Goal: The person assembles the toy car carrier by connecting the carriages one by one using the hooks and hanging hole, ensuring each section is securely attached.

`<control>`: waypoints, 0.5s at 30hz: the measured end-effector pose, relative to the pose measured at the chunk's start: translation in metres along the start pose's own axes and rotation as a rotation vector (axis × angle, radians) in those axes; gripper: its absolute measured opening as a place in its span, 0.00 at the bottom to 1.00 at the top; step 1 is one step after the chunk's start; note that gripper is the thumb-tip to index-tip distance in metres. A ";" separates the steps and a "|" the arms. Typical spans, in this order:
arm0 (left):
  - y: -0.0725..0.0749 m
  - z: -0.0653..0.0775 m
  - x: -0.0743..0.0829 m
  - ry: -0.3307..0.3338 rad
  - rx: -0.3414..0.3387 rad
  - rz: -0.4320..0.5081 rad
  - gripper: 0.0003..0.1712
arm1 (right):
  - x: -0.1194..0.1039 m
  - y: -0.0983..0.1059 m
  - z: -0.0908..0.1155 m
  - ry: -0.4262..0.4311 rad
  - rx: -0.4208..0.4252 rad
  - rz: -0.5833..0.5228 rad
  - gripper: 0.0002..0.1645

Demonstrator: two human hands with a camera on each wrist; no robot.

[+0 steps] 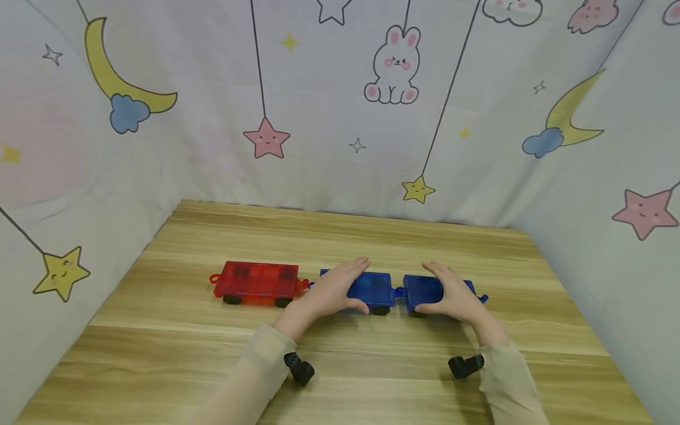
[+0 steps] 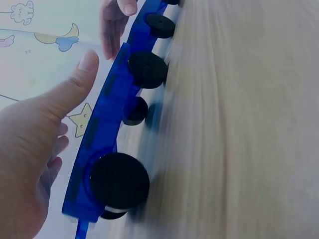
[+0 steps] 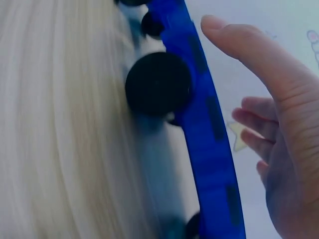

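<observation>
— Grip?
— Spread, both sides. My left hand [image 1: 329,292] arches over the middle car [image 1: 373,289], thumb wide of the fingers; my right hand [image 1: 458,295] does likewise over the right car [image 1: 421,289]. Wrist views: each thumb stands just beside a blue side. Far fingertips: cannot tell whether they touch.

— Materials, shapes?
— Middle and right cars: glossy blue, plastic by the look, oblong, straight-edged. Red car [image 1: 260,280]: same build, see-through, dark patches showing. Wheels [image 2: 119,180] black, round, flat-faced. Table [image 1: 382,378]: wood grain, pale and darker streaks running crosswise. Cloth [image 1: 329,106] behind: soft creases, printed stars, moons, a rabbit.

— Layout?
— One row across the table. Red car leftmost, ring [image 1: 214,278] at its outer end. Coupling [image 1: 399,291] between the two blue cars. Red and blue end pieces meet near my left hand; whether linked, cannot tell. Hook [image 1: 482,298] juts from the right end.

— Edges, room?
— Back edge of the table runs along the cloth, a strip of wood between it and the row. Side edges flare toward me. More wood right of the hook. Widest room: in front, between my sleeves [image 1: 247,366].
</observation>
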State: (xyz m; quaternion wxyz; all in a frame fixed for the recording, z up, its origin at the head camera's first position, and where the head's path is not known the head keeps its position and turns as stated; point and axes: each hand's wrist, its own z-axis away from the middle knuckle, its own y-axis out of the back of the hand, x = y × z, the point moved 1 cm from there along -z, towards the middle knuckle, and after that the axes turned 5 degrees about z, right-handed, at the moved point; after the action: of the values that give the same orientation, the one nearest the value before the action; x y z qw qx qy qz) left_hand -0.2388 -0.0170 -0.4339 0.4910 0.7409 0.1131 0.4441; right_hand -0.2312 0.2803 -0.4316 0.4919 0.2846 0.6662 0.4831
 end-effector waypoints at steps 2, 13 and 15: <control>0.003 0.002 -0.001 -0.015 0.018 0.020 0.59 | -0.006 -0.001 -0.003 0.010 0.008 0.000 0.63; 0.022 0.015 -0.026 -0.036 0.086 0.059 0.66 | -0.043 -0.012 -0.025 0.111 0.045 -0.021 0.66; 0.026 0.019 -0.031 -0.022 0.099 0.049 0.68 | -0.051 -0.014 -0.029 0.124 0.044 -0.036 0.66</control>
State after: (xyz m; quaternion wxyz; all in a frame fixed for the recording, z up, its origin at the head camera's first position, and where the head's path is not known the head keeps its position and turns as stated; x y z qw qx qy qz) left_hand -0.2490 -0.0604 -0.4312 0.4440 0.7717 0.1114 0.4415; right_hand -0.2384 0.2206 -0.4239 0.4519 0.2527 0.7109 0.4760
